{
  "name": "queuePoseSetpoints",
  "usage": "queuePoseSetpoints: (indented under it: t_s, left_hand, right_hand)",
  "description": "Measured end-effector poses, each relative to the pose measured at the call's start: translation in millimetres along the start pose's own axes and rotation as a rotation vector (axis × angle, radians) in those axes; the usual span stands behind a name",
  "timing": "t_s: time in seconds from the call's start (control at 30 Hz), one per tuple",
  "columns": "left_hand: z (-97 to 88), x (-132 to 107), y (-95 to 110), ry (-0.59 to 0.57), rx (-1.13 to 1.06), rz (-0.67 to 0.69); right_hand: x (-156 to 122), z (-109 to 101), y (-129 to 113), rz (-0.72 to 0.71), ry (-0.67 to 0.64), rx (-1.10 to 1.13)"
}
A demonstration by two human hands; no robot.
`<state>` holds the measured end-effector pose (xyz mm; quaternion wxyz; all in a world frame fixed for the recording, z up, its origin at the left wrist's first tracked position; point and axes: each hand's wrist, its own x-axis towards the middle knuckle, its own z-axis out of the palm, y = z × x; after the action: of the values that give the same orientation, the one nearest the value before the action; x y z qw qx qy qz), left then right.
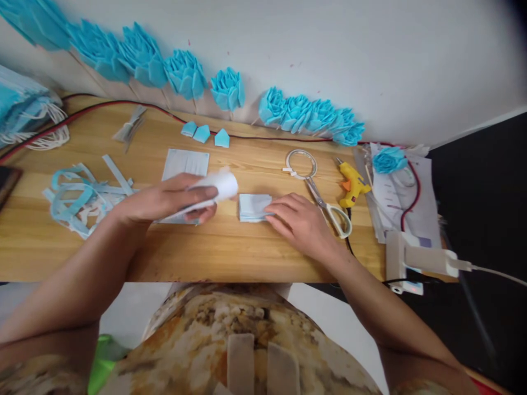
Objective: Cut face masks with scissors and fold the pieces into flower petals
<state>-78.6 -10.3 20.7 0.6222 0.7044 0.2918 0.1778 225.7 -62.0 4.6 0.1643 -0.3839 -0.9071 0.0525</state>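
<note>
My left hand [177,195] is closed around a curled white sheet [225,185], slightly blurred, raised over the table. Beneath that hand lies a pale printed sheet [193,160], partly covered. At the right edge of a small stack of pale blue fabric-like pieces [253,206], my right hand [300,219] pinches with its fingertips; the thumb's grip is partly hidden. Just beyond this hand are scissors [340,219] with white handles and a thin ring of tape [302,151]. Three cut blue pieces [201,134] with pointed ends lie farther back.
Blue flowers [228,89] on stems line the wall. A yellow glue gun [352,186], papers [422,192] and a power strip [395,258] are at right. Left are blue-white scraps [76,192], thin strips [129,126] and a pile of masks [24,104]. A red-black cable [142,104] crosses behind.
</note>
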Motion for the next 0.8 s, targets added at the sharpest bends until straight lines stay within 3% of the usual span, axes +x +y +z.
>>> queuePoseSetpoints:
  t_s: [0.03, 0.17, 0.3, 0.57, 0.8]
  left_hand:
    - [4.4, -1.4, 7.1, -0.067, 0.109, -0.003]
    - [27.4, -4.7, 25.4, -0.134, 0.429, 0.217]
    - [49.7, -2.1, 24.6, -0.195, 0.618, 0.203]
    - [67.5, 9.5, 1.7, -0.19, 0.731, 0.198]
    - [67.3, 5.4, -7.3, -0.216, 0.805, 0.214]
  right_hand:
    - [-0.4, -1.9, 2.4, 0.014, 0.019, 0.006]
    - [-1.8, -4.4, 16.9, 0.053, 0.053, 0.058]
    - [2.0, 0.2, 28.3, 0.082, 0.069, 0.152]
    - [13.4, 16.5, 20.8, 0.109, -0.183, 0.153]
    - [12.9, 15.4, 19.3, 0.153, -0.244, 0.11]
